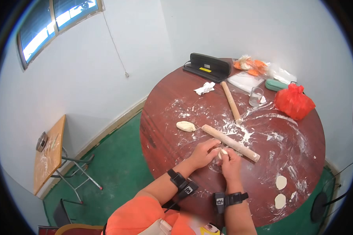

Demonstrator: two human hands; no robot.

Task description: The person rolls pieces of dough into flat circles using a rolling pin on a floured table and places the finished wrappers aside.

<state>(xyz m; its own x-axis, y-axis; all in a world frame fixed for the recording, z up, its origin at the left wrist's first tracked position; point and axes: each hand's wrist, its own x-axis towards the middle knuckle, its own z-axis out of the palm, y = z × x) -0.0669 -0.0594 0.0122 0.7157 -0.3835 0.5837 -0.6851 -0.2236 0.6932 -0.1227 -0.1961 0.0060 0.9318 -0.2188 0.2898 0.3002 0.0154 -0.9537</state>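
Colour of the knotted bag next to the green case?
Bag: red. Shows best in the head view.

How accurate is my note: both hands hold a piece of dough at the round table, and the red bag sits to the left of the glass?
One side is wrong: the head view shows the red bag to the right of the glass. The left hand and right hand do hold the dough at the round table.
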